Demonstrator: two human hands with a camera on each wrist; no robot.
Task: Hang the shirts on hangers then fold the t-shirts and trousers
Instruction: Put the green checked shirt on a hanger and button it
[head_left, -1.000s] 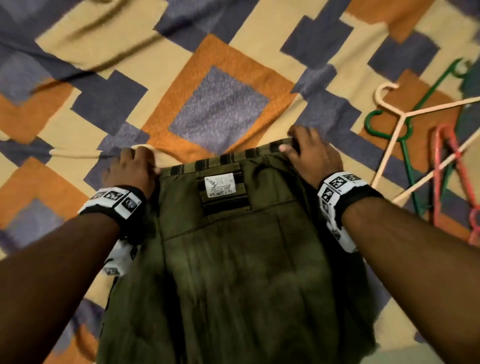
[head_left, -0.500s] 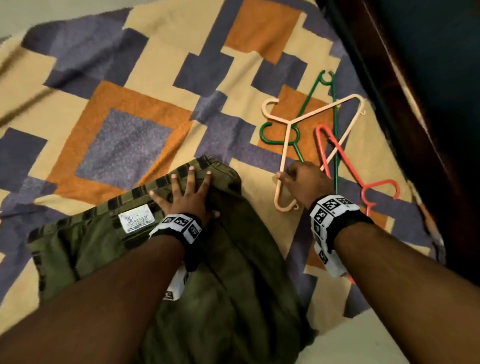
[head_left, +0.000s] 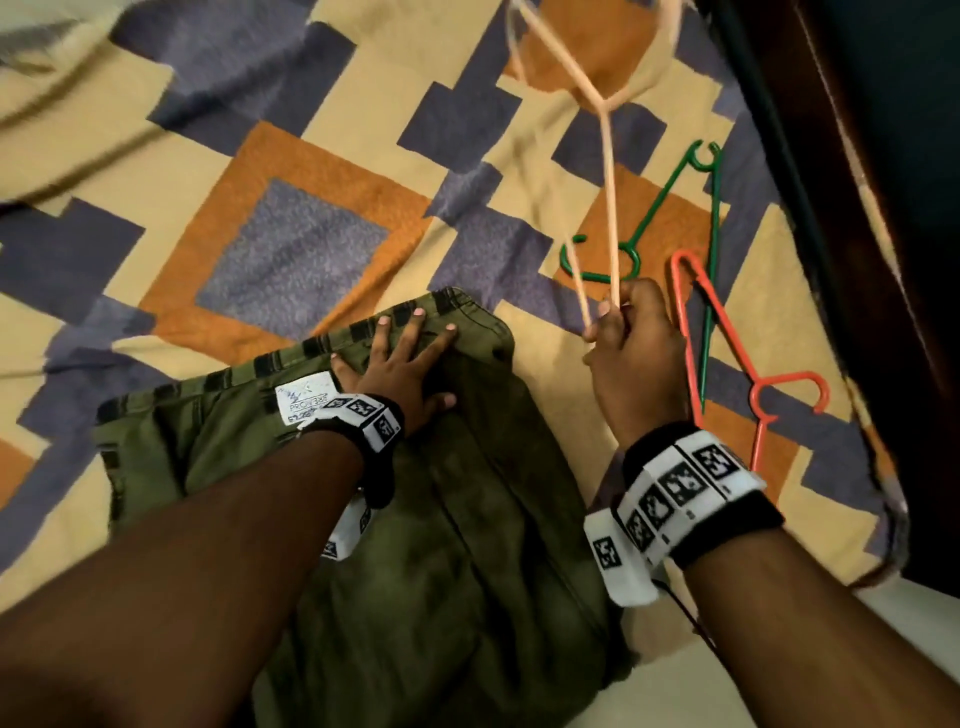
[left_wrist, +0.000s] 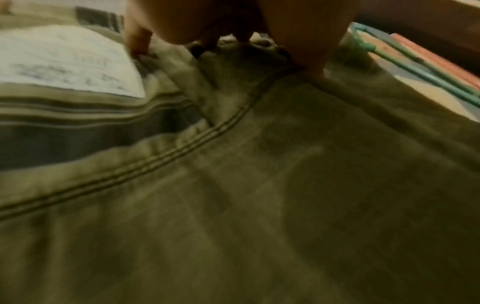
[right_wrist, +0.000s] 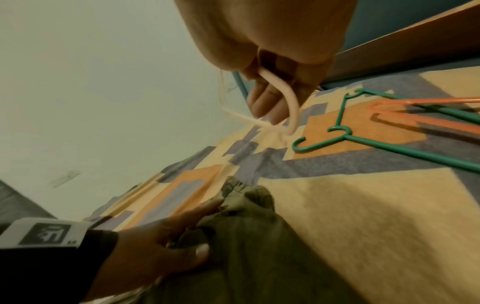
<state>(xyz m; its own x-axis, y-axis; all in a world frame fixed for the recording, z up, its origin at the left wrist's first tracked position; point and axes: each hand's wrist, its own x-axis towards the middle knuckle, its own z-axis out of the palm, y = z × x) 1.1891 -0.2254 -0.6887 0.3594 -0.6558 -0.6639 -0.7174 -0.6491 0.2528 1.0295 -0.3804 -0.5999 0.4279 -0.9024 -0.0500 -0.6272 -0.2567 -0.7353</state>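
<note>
An olive green garment (head_left: 436, 545) with a striped collar band and a white label (head_left: 306, 397) lies on the patterned bedspread (head_left: 291, 156). My left hand (head_left: 410, 358) presses flat on it near the collar, fingers spread. In the left wrist view the same olive cloth (left_wrist: 259, 195) fills the frame, blurred. My right hand (head_left: 628, 338) grips the curved end of a cream plastic hanger (head_left: 605, 135) and holds it up above the bed. The right wrist view shows that hand's fingers (right_wrist: 267, 98) curled round the cream hanger (right_wrist: 291, 107), with my left hand (right_wrist: 166, 244) below on the garment (right_wrist: 249, 246).
A green hanger (head_left: 660, 208) and an orange-red hanger (head_left: 727, 353) lie on the bedspread right of my right hand. A dark wooden bed frame (head_left: 857, 260) runs along the right edge. A pale wall (right_wrist: 91, 72) stands behind the bed.
My right hand took hold of the cream hanger and lifted it off the bed. My left hand moved from gripping the collar to pressing flat on the garment.
</note>
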